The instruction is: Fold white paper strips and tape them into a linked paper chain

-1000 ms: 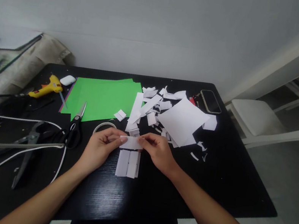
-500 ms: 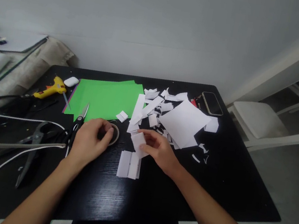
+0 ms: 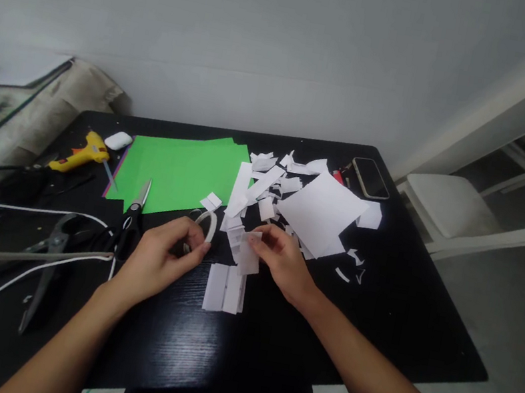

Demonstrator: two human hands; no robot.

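My left hand point(image 3: 168, 256) is closed on a roll of tape point(image 3: 211, 228), its ring tipped up off the black table. Between the thumb and fingers of my right hand point(image 3: 285, 263) is a small white paper piece point(image 3: 249, 255), held upright. Just below it, a stack of folded white paper pieces point(image 3: 224, 288) lies flat on the table. Behind the held piece, more folded paper strips point(image 3: 235, 229) rest near the scraps. One small folded paper point(image 3: 211, 202) sits at the edge of the green sheets.
Green paper sheets point(image 3: 180, 172) lie at the back, with scissors point(image 3: 137, 208) overlapping them. Pliers point(image 3: 50, 264), white cable and a yellow glue gun point(image 3: 83, 153) are at left. Paper scraps point(image 3: 289, 184), a larger white sheet point(image 3: 320, 213) and a phone point(image 3: 370, 178) occupy the right.
My left hand has lifted the tape roll from lying flat to tilted upright. My right hand has turned the paper piece more upright. The view has shifted slightly.
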